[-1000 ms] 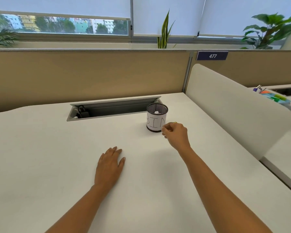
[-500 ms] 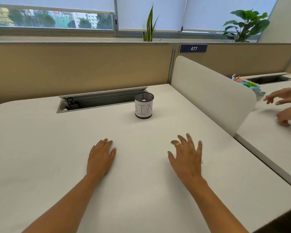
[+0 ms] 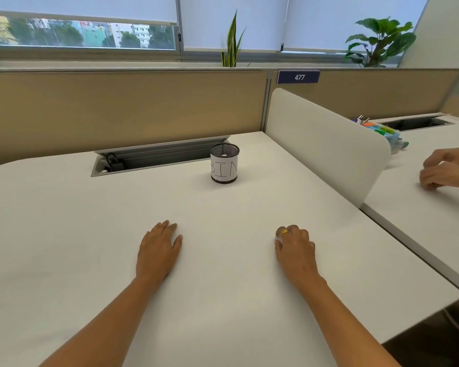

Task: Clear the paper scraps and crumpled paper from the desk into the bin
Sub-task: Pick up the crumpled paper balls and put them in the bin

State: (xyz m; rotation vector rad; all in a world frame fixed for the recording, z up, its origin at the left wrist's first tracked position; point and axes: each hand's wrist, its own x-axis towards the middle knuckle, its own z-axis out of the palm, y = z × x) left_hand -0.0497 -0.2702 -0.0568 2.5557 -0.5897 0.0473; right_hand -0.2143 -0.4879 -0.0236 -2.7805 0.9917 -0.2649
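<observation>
Right hand [image 3: 296,247] fingers now curled, were spread flat | tips hidden, can't tell if they pinch a scrap | left hand [image 3: 158,250] flat on desk [image 3: 64,234], holding nothing | bin [image 3: 224,165] upright ahead, paper [image 3: 224,155] inside | risk: tiny scrap slips mid-carry, misses narrow bin

I am seeing the table [image 3: 223,287] showing a smooth, matt, off-white top, much like laminate. The bin [image 3: 224,168] is showing fine black wire mesh, seemingly metal, with a matt white paper label wrapped around it. The cable tray [image 3: 157,154] set into the table is looking like dull grey metal. The back partition [image 3: 117,109] is reading as tan cloth, matt. The side divider [image 3: 323,144] is looking smooth, matt and off-white. On the right grip [image 3: 296,250] a ring [image 3: 285,232] is gleaming as glossy, gold-coloured metal.
</observation>
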